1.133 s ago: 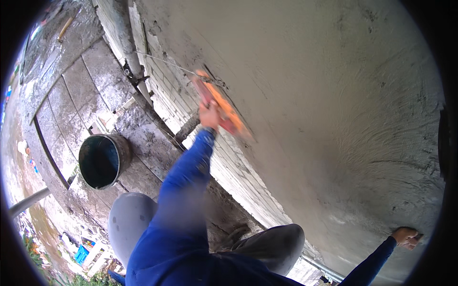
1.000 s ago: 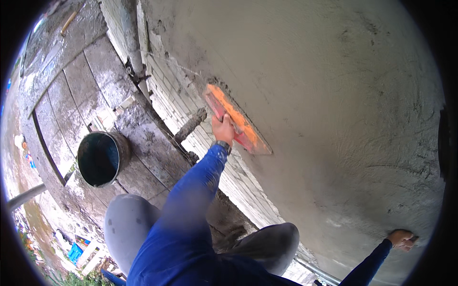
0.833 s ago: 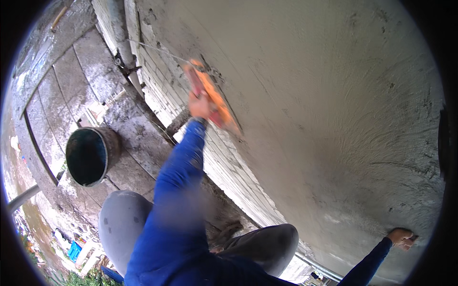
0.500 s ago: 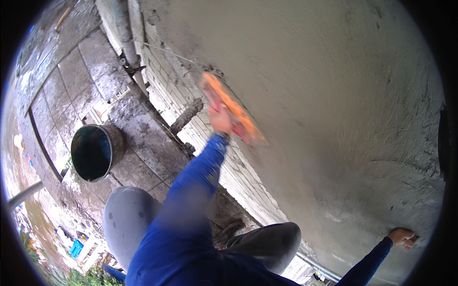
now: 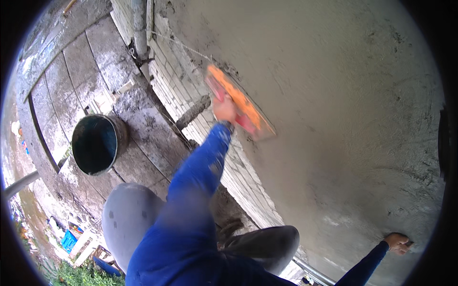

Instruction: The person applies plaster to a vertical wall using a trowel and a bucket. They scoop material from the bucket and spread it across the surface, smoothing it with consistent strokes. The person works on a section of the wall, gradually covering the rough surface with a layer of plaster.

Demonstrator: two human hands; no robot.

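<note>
My left hand (image 5: 224,109) is closed around the red handle of an orange plastering float (image 5: 236,97). The float's flat face lies along the edge of the grey plastered wall (image 5: 324,86), beside a strip of bare pale brickwork (image 5: 250,183). Part of the handle is hidden by my fingers. At the lower right, my right hand (image 5: 397,243) is at the wet plaster with its fingers curled; a small dark bit shows by the knuckles, too unclear to name.
A dark bucket (image 5: 121,136) stands on the muddy planks (image 5: 143,157) left of my knees. A cement-caked bar (image 5: 193,113) juts out near the float. A thin string (image 5: 183,45) runs to the wall, next to a vertical pole (image 5: 139,28). Green plants (image 5: 81,275) show far below.
The float in my left hand has shifted slightly right and up against the plaster. My right hand stays curled at the wall. The whole view has tilted a little.
</note>
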